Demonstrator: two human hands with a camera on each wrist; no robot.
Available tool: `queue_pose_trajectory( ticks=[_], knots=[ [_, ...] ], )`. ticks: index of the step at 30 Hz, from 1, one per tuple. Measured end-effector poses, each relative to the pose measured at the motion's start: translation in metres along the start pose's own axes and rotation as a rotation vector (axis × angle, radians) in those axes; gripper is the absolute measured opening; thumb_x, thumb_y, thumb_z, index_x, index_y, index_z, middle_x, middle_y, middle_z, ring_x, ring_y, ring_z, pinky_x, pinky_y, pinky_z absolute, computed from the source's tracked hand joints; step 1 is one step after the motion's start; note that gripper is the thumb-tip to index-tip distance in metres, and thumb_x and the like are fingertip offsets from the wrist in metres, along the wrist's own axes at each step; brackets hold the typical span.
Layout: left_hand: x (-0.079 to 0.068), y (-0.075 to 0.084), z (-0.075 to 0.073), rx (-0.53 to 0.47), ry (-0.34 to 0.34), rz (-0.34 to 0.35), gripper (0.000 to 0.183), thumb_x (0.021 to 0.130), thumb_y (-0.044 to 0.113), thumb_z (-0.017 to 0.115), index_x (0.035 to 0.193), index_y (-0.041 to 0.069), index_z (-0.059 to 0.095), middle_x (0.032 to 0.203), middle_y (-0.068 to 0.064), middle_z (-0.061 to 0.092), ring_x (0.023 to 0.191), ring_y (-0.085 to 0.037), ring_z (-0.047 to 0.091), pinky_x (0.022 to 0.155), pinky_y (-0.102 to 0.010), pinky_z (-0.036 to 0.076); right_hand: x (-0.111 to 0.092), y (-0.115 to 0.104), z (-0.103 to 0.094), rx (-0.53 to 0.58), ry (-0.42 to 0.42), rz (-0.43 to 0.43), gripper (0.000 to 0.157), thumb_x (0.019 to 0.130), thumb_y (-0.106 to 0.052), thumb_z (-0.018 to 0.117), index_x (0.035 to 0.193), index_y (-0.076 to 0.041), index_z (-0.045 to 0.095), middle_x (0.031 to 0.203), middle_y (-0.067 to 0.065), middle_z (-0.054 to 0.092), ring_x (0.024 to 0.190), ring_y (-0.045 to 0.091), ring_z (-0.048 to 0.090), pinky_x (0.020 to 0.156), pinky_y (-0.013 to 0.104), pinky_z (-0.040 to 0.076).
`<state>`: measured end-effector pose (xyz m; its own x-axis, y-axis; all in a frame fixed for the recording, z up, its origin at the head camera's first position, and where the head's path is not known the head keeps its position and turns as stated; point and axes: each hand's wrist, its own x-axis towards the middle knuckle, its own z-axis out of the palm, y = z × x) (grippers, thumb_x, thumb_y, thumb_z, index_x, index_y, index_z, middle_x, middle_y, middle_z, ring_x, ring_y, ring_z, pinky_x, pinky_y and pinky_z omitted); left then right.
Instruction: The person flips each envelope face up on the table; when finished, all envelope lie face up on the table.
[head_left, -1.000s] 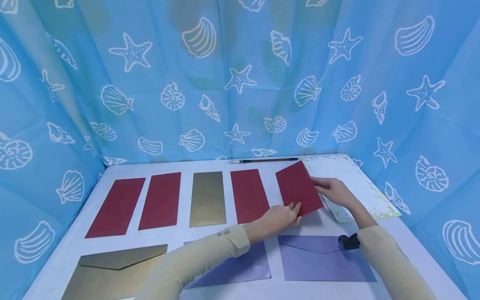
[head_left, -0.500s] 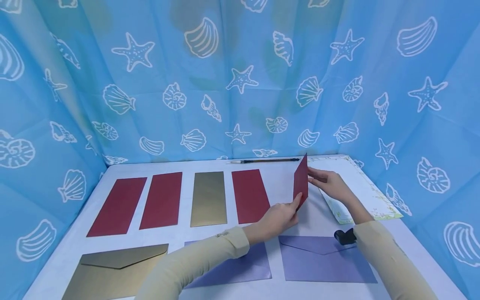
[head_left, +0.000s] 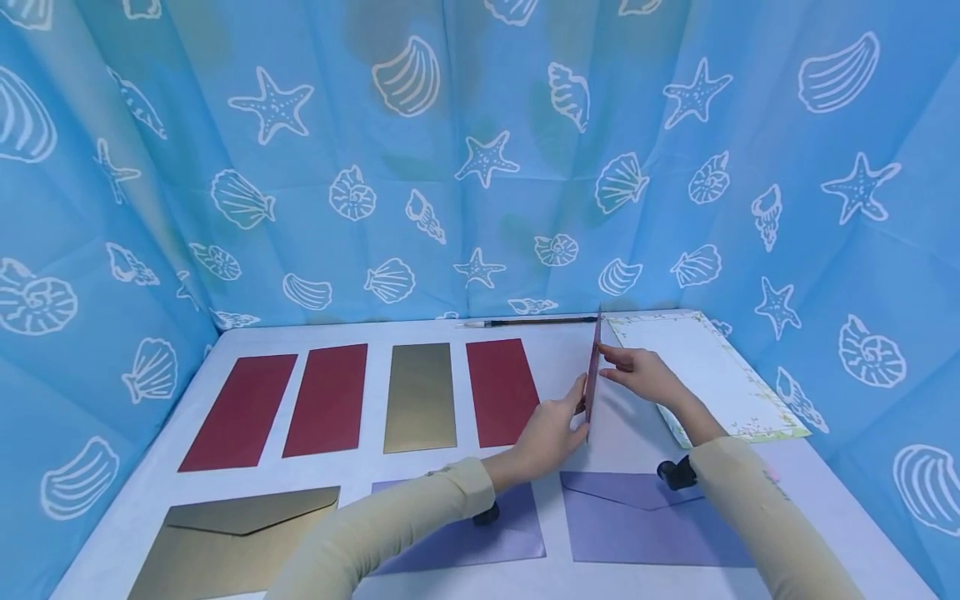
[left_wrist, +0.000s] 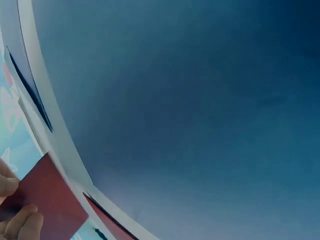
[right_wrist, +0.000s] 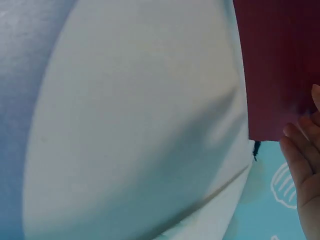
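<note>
Upright and nearly edge-on in the head view, a thin red envelope (head_left: pixel 592 390) stands between both hands above the right part of the table. My left hand (head_left: pixel 546 435) holds it low on its left side; in the left wrist view fingers lie against the red face (left_wrist: pixel 55 200). On the opposite side, my right hand (head_left: pixel 647 382) touches the envelope with its fingertips. The right wrist view shows those fingers (right_wrist: pixel 297 150) fairly straight near a corner of the plain red face (right_wrist: pixel 280 65). Whether any fingertip reaches inside the envelope is hidden.
Several red envelopes (head_left: pixel 502 392) and a gold one (head_left: pixel 421 398) lie in a row leftward. In front are a larger gold envelope (head_left: pixel 240 550) and two purple ones (head_left: pixel 652 529). A brush (head_left: pixel 540 321) lies at the back; floral-edged white paper (head_left: pixel 690 367) lies right.
The red envelope has turned from showing its broad face to standing almost edge-on. The left hand has changed its hold from the lower edge to the side; the right hand has shifted slightly left.
</note>
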<state>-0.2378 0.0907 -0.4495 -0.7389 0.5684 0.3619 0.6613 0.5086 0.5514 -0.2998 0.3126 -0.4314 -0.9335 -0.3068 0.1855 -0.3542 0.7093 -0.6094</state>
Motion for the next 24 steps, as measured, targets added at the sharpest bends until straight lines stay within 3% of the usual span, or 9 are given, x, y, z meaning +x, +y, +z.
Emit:
queue_pose_trajectory(
  ticks=[7, 14, 18, 24],
  knots=[
    [0.0, -0.007, -0.006, -0.045, 0.067, -0.03, 0.079, 0.088, 0.01, 0.072, 0.152, 0.007, 0.026, 0.113, -0.008, 0.069, 0.104, -0.013, 0.065, 0.08, -0.01, 0.047, 0.001, 0.003, 0.01, -0.007, -0.076, 0.039, 0.049, 0.093, -0.009, 0.064, 0.136, 0.009, 0.048, 0.13, 0.031, 0.052, 0.119, 0.048, 0.05, 0.093, 0.054, 0.046],
    [0.0, -0.015, -0.012, -0.05, 0.056, -0.05, 0.076, 0.088, 0.013, 0.072, 0.151, 0.006, 0.03, 0.098, -0.007, 0.071, 0.101, -0.017, 0.066, 0.08, -0.009, 0.047, 0.0, 0.002, 0.014, -0.034, -0.128, 0.066, 0.052, 0.093, -0.013, 0.065, 0.137, 0.009, 0.046, 0.132, 0.032, 0.05, 0.121, 0.049, 0.048, 0.093, 0.057, 0.044],
    [-0.001, -0.018, -0.013, -0.058, 0.052, -0.054, 0.072, 0.089, 0.015, 0.071, 0.149, 0.005, 0.034, 0.111, -0.007, 0.07, 0.108, -0.015, 0.063, 0.081, -0.008, 0.046, 0.0, 0.002, 0.015, -0.054, -0.156, 0.07, 0.054, 0.093, -0.015, 0.065, 0.137, 0.008, 0.046, 0.132, 0.032, 0.05, 0.121, 0.048, 0.048, 0.093, 0.056, 0.046],
    [-0.004, -0.021, -0.011, -0.059, 0.038, -0.098, 0.062, 0.091, 0.019, 0.069, 0.144, 0.002, 0.043, 0.123, -0.01, 0.065, 0.105, -0.015, 0.064, 0.078, -0.009, 0.047, -0.003, 0.004, 0.015, -0.104, -0.206, 0.058, 0.051, 0.094, -0.016, 0.063, 0.136, 0.008, 0.048, 0.129, 0.031, 0.053, 0.118, 0.045, 0.053, 0.089, 0.048, 0.052]
  ],
)
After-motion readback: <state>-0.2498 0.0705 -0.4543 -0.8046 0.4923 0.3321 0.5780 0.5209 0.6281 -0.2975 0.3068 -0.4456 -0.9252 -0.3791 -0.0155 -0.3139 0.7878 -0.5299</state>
